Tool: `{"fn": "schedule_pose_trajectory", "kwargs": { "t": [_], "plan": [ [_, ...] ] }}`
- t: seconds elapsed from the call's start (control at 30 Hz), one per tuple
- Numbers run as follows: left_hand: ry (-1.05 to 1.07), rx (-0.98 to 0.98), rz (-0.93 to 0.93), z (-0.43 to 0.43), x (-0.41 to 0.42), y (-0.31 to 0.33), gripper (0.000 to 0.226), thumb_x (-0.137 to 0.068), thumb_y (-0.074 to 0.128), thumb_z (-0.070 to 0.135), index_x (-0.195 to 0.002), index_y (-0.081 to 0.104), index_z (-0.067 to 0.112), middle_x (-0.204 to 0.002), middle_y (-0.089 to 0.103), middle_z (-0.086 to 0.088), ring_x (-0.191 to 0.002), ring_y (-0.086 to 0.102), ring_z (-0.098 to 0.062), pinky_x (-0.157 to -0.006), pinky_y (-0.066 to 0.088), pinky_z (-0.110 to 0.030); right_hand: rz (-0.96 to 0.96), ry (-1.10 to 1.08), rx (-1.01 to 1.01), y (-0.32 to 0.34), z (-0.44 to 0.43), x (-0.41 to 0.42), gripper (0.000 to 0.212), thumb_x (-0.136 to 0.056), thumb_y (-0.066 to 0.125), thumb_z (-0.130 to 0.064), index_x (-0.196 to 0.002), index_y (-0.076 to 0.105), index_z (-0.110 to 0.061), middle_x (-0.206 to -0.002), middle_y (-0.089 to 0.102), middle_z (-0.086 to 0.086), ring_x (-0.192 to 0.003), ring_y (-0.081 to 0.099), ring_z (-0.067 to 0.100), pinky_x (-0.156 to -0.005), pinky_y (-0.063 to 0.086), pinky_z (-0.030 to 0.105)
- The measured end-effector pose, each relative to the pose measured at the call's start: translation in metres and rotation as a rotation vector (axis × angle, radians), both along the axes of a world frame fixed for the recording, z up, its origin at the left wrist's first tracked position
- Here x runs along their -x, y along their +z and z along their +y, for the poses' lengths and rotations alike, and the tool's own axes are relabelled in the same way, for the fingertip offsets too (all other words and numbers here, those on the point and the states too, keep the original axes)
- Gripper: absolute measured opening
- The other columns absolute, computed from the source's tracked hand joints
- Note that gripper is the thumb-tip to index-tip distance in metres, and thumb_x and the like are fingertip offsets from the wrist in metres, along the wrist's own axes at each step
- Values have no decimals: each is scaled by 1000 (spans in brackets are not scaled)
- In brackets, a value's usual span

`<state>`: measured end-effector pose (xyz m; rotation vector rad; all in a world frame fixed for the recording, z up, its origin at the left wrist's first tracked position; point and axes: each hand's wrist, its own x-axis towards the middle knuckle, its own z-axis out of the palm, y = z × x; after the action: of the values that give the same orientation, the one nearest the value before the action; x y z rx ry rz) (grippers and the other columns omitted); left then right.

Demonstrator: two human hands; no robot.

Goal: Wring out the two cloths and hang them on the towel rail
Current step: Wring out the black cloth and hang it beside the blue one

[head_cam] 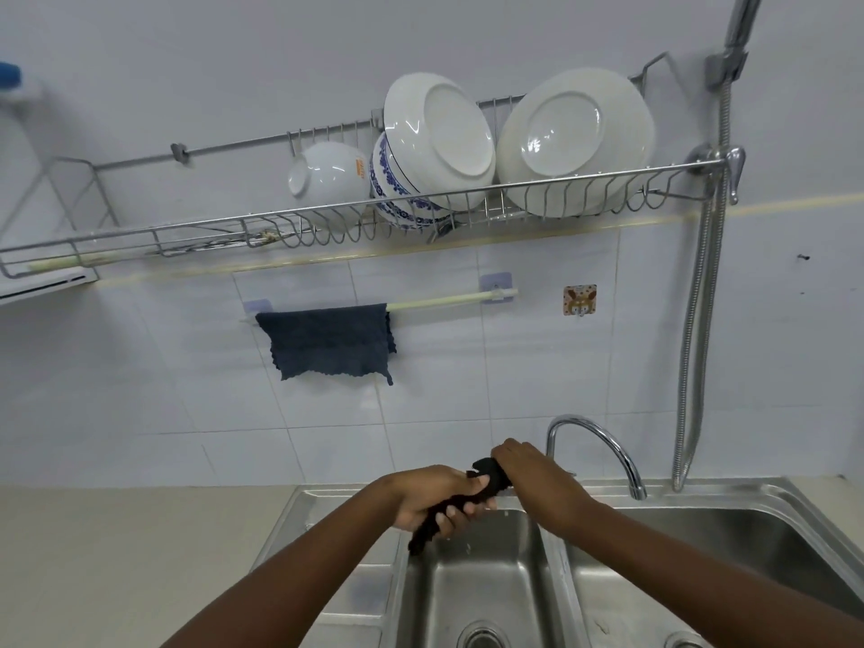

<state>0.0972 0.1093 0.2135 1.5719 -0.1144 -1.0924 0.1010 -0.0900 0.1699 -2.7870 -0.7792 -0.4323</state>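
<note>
Both hands, left (432, 498) and right (528, 470), hold a tight grip on the twisted black cloth (486, 484) over the sink (467, 577), so water drains below the grip. Above it, the blue cloth (327, 339) already hangs on the rail (449, 299), probably leaving room rightward.

most of the twisted dark cloth (486, 484) is hidden inside both fists. the sink (729, 502) drains and both forearms are cut by the bottom edge. the blue object (9, 77) at left is blurred.
</note>
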Motion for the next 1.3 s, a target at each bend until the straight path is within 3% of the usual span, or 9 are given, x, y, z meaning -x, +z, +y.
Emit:
{"fn": "schedule_pose_trajectory", "kwargs": {
  "t": [0.07, 0.23, 0.4, 0.67, 0.87, 0.97, 1.13, 1.2, 1.3],
  "plan": [
    [-51, 0, -43, 7, 1, 4, 26, -98, 50, 35, -104, 59, 12, -69, 41, 7, -52, 31, -2, -45, 28, -12, 29, -3, -45, 3, -1, 8, 19, -80, 49, -7, -98, 47, -12, -98, 55, 7, -85, 52, 26, -65, 39, 36],
    [-373, -607, -845, 0, 6, 1, 31, -99, 41, 42, -108, 55, 15, -89, 58, -2, -75, 49, -14, -65, 38, -25, 53, -85, 155, 6, 5, 14, 31, -84, 57, -41, -100, 53, -15, -93, 66, 7, -82, 62, 28, -60, 32, 31],
    [-284, -1008, -1275, -8, -1, -18, 38, -100, 37, 43, -123, 49, 14, -104, 67, -15, -91, 63, -33, -76, 48, -40, 217, -168, 87, 14, 8, 3, 29, -83, 56, -45, -84, 62, -17, -82, 67, 6, -75, 63, 24, -61, 39, 27],
    [-324, -1029, -1609, 2, -7, -34, 19, -97, 45, 18, -115, 48, 11, -90, 66, -13, -70, 62, -35, -62, 51, -40, 555, -179, -197, 12, 15, 1, 30, -77, 58, -21, -53, 41, -20, -53, 45, -3, -50, 44, 12, -44, 27, 24],
    [-348, -1037, -1603, -1, -11, -41, 18, -95, 44, 13, -112, 48, 9, -88, 65, -13, -64, 56, -33, -56, 44, -39, 766, -214, -379, 8, 11, 4, 19, -73, 59, -22, -58, 48, -19, -52, 45, -5, -41, 39, 9, -41, 28, 20],
    [-252, -1053, -1474, -12, -15, -45, 21, -98, 46, 20, -117, 48, 11, -92, 67, -11, -67, 55, -26, -62, 49, -38, 607, -190, -349, 1, 6, -2, 16, -75, 59, -20, -64, 48, -22, -59, 51, -3, -52, 50, 13, -46, 32, 23],
    [-48, -533, -860, -20, -1, -36, 31, -100, 40, 40, -100, 56, 14, -80, 58, -3, -66, 51, -13, -57, 38, -23, 140, -193, -123, -16, -6, -5, 42, -70, 68, -18, -103, 42, -21, -84, 58, 2, -74, 58, 23, -60, 43, 32],
    [-38, -412, -562, -17, 0, -30, 32, -100, 40, 42, -82, 49, 18, -67, 48, 4, -50, 42, -8, -46, 33, -19, -134, -154, 21, -18, -6, -5, 49, -57, 74, -12, -99, 49, -20, -91, 60, 1, -81, 60, 25, -64, 43, 34],
    [8, -224, -103, -15, -3, -23, 34, -98, 43, 47, -79, 48, 19, -53, 35, 9, -39, 26, -2, -34, 22, -14, -267, -79, 42, -14, -10, -3, 41, -54, 75, -7, -88, 58, -22, -89, 65, -5, -85, 61, 21, -70, 46, 34]
  ]
}}
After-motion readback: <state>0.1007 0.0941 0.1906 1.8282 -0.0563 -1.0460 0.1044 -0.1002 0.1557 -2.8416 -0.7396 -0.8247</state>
